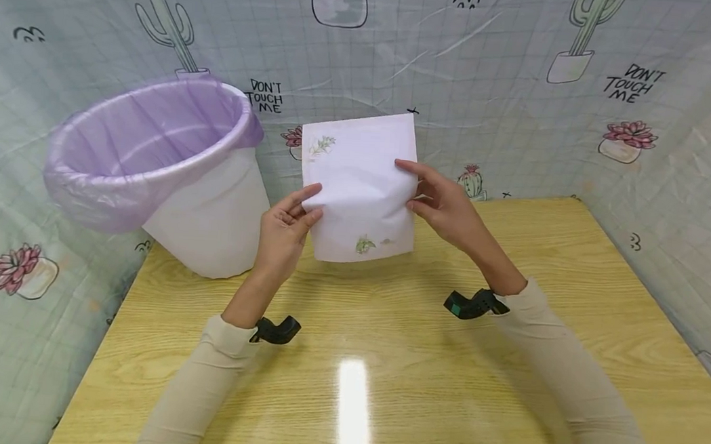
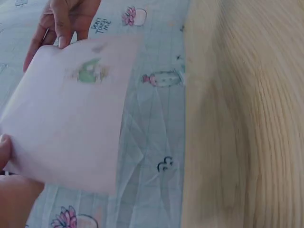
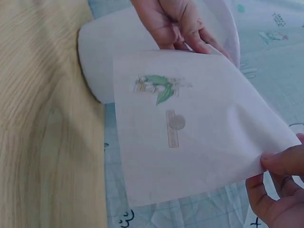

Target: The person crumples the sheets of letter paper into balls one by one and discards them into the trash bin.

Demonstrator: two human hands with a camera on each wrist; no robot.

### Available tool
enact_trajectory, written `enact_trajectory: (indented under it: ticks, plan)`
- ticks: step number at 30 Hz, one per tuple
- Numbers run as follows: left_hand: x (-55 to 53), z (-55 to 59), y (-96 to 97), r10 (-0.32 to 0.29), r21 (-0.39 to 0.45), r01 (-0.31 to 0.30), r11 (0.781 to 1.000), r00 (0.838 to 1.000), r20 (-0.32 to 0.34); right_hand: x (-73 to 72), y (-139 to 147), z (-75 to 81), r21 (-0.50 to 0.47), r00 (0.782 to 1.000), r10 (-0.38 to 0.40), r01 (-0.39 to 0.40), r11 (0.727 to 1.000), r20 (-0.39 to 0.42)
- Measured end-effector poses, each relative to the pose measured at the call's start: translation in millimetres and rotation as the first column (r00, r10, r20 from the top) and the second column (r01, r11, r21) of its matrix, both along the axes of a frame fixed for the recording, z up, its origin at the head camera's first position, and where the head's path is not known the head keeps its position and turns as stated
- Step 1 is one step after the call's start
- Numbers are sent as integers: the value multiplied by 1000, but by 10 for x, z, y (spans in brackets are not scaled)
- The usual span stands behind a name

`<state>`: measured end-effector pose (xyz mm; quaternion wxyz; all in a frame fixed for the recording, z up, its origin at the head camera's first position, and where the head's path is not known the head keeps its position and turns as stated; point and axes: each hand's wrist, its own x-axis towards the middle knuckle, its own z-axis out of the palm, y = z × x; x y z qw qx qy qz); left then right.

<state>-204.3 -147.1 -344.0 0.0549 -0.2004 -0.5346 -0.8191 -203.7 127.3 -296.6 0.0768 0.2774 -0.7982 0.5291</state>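
Note:
A white sheet of paper [image 1: 360, 188] with small green leaf prints is held upright above the wooden table [image 1: 384, 359]. My left hand [image 1: 284, 228] pinches its left edge between thumb and fingers. My right hand [image 1: 439, 200] pinches the right edge. In the left wrist view the paper [image 2: 71, 118] fills the left side, with my left thumb [image 2: 4, 147] at its near edge and the right hand's fingers [image 2: 61, 23] at its far edge. In the right wrist view the paper [image 3: 190, 128] curves, my right hand's fingers [image 3: 280, 166] pinching its corner and my left hand [image 3: 175, 21] behind it.
A white waste bin [image 1: 204, 206] lined with a purple bag [image 1: 146, 148] stands at the table's back left, tilted toward me. Cactus-print plastic sheeting [image 1: 522, 89] walls the table on three sides. Glare marks the table's front middle.

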Motion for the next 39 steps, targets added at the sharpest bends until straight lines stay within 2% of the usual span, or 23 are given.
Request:
enact_trajectory:
  ticks: [2, 4, 6, 8, 10, 12, 15, 17, 18, 20, 21, 23, 24, 26, 28, 29, 31, 33, 35, 37, 39]
  plan:
    - [-4, 3, 31, -36, 41, 36, 999, 999, -18, 2, -16, 3, -44, 999, 31, -30, 999, 17]
    - [-5, 11, 66, -100, 35, 101, 994, 994, -41, -2, -37, -7, -86, 998, 61, -59, 995, 27]
    - [2, 28, 88, -165, -45, 163, 986, 985, -40, -34, -42, -49, -122, 995, 90, -85, 989, 33]
    - [21, 52, 92, -212, -176, 208, 962, 977, -1, -69, -35, -95, -148, 993, 114, -107, 983, 36]
    - [36, 82, 91, -223, -321, 225, 920, 974, 43, -76, -39, -109, -186, 989, 145, -134, 973, 43]
    - [51, 118, 100, -203, -469, 210, 858, 977, 67, -83, -51, -122, -230, 982, 182, -166, 959, 47]
    - [72, 176, 138, -162, -614, 158, 774, 985, 49, -91, -81, -144, -274, 971, 233, -210, 939, 57]
    - [87, 200, 166, -127, -668, 104, 737, 992, 14, -93, -103, -165, -260, 963, 258, -231, 937, 73]
    - [93, 205, 180, -111, -677, 78, 732, 994, -6, -91, -114, -177, -244, 960, 267, -240, 940, 85]
    - [94, 201, 204, -80, -672, 18, 740, 995, -61, -88, -136, -200, -208, 950, 286, -258, 943, 121]
    - [91, 196, 214, -66, -657, -12, 754, 993, -94, -83, -146, -211, -191, 947, 291, -263, 946, 138]
    - [77, 185, 236, -46, -594, -77, 801, 981, -189, -74, -166, -231, -178, 936, 302, -271, 946, 180]
    - [66, 181, 245, -46, -551, -99, 829, 968, -245, -68, -176, -237, -175, 931, 306, -274, 946, 198]
    - [54, 186, 256, -37, -489, -154, 859, 933, -358, -50, -196, -251, -162, 923, 306, -273, 948, 235]
    - [39, 210, 261, -25, -445, -216, 869, 879, -476, -30, -219, -261, -149, 909, 313, -281, 948, 274]
    - [37, 227, 262, -17, -438, -256, 862, 848, -530, -18, -230, -261, -142, 902, 321, -291, 946, 289]
    - [40, 266, 263, -9, -447, -334, 830, 793, -609, 5, -255, -257, -117, 894, 326, -304, 945, 308]
    - [47, 304, 265, -33, -465, -366, 806, 757, -653, 24, -281, -243, -78, 900, 320, -311, 947, 295]
    - [64, 330, 259, -74, -504, -364, 783, 750, -657, 43, -301, -219, -28, 922, 288, -291, 956, 259]
    - [78, 343, 249, -128, -537, -316, 782, 762, -635, 56, -317, -199, 19, 949, 227, -237, 971, 217]
    - [84, 344, 238, -180, -557, -243, 794, 782, -597, 69, -330, -181, 43, 967, 168, -179, 983, 189]
